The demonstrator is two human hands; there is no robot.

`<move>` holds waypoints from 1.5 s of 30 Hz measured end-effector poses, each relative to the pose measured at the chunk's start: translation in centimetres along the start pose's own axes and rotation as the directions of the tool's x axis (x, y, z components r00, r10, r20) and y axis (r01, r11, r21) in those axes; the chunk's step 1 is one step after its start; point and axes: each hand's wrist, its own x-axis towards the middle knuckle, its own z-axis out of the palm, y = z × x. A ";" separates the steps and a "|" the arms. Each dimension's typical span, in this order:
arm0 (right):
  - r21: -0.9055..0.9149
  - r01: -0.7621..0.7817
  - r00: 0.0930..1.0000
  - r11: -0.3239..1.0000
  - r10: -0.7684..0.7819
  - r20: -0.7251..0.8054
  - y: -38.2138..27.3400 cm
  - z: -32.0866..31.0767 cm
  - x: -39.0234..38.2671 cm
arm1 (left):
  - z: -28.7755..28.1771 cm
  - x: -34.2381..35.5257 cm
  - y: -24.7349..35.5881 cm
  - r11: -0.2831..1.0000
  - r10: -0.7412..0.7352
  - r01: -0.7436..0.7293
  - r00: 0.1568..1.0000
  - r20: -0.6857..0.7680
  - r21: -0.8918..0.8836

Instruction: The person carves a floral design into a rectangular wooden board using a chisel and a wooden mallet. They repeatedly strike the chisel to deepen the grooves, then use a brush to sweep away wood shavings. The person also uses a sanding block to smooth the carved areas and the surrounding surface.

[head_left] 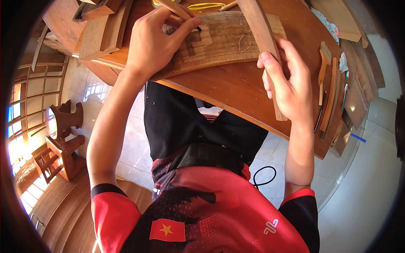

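Note:
My left hand (158, 38) is closed around a wooden-handled carving chisel (176, 10), whose dark tip points down at a curved wooden board (228, 48). This board lies on the brown table, with shallow cut recesses near the chisel and thin carved or drawn lines farther right. In my right hand (291, 80) is a long flat wooden bar (259, 31), gripped below its middle with the thumb on its face. The bar slants over the right part of the board and hides some of it. Part of the chisel is covered by my left fingers.
Wooden blocks (103, 36) are stacked at the table's left. A brush (324, 63) and wooden strips (331, 97) lie along the right side of the table (236, 90). A yellow band (206, 6) is at the far side. Carved wooden furniture (63, 154) stands at left.

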 end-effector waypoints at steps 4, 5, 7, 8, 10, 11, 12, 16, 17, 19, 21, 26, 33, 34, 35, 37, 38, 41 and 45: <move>-0.023 0.005 1.000 1.000 -0.005 0.014 0.2 -0.3 -0.4 | -0.1 0.1 0.8 0.997 -0.071 0.071 0.997 0.004 0.043; -0.026 0.006 1.000 1.000 -0.005 0.021 0.1 -0.4 -0.4 | -0.2 0.1 0.7 0.997 -0.041 0.040 0.999 0.006 0.061; -0.052 0.027 1.000 0.998 -0.027 0.015 0.1 -0.4 -0.4 | -0.3 0.1 0.4 0.995 0.020 -0.021 1.000 0.011 0.099; -0.066 0.039 0.999 0.997 -0.038 0.012 0.1 -0.5 -0.4 | -0.4 0.1 0.3 0.993 0.032 -0.033 0.999 0.012 0.110; -0.062 0.040 0.999 0.997 -0.039 0.009 0.1 -0.5 -0.4 | -0.4 0.2 0.4 0.990 0.054 -0.055 0.998 0.016 0.132; -0.062 0.038 0.999 0.997 -0.038 0.007 0.0 -0.5 -0.5 | -0.4 0.2 0.5 0.989 0.059 -0.060 0.998 0.015 0.136; -0.069 0.046 0.999 0.997 -0.046 0.003 -0.1 -0.4 -0.6 | -0.5 0.3 0.6 0.988 0.064 -0.065 0.998 0.014 0.140; -0.088 0.100 0.995 0.991 -0.101 -0.005 0.1 -0.3 -0.7 | -0.4 0.3 0.5 0.985 0.053 -0.054 0.999 0.012 0.166; -0.091 0.119 0.993 0.989 -0.120 -0.004 0.2 -0.2 -0.7 | -0.4 0.3 0.5 0.988 0.045 -0.047 0.999 0.012 0.149; -0.102 0.109 0.994 0.989 -0.109 0.004 0.2 -0.3 -0.7 | -0.2 0.4 0.5 0.993 0.031 -0.032 0.999 0.013 0.113; -0.110 0.103 0.995 0.989 -0.103 0.009 0.1 -0.3 -0.8 | -0.2 0.5 0.6 0.991 0.061 -0.064 0.998 0.025 0.116; -0.123 0.087 0.996 0.989 -0.085 0.019 -0.2 -0.3 -1.1 | -0.3 0.7 0.8 0.987 0.105 -0.110 0.993 0.048 0.117; -0.166 0.151 0.989 0.974 -0.149 0.023 -0.8 -0.5 -1.4 | -0.3 0.9 1.7 0.946 0.155 -0.170 0.985 0.074 0.277; -0.191 0.155 0.988 0.969 -0.151 0.037 -1.6 -0.7 -1.5 | -0.3 0.9 1.9 0.925 0.155 -0.173 0.985 0.080 0.338; -0.193 0.187 0.982 0.963 -0.184 0.032 -2.4 -0.7 -1.5 | -0.2 1.0 2.2 0.924 0.164 -0.181 0.983 0.077 0.338; -0.197 0.251 0.968 0.948 -0.251 0.028 -4.3 -0.9 -1.4 | 0.0 1.0 2.8 0.923 0.177 -0.191 0.982 0.071 0.334; -0.166 0.263 0.964 0.950 -0.267 0.000 -4.9 -0.6 -1.5 | -0.1 1.2 3.0 0.927 0.140 -0.162 0.986 0.089 0.338; -0.137 0.278 0.957 0.951 -0.286 -0.040 -6.0 0.0 -1.3 | -0.4 2.0 3.8 0.929 0.098 -0.133 0.988 0.119 0.345; -0.414 0.439 0.892 0.797 -0.443 0.094 -6.4 -0.1 0.0 | -0.8 1.8 2.8 0.935 0.106 -0.155 0.981 0.164 0.319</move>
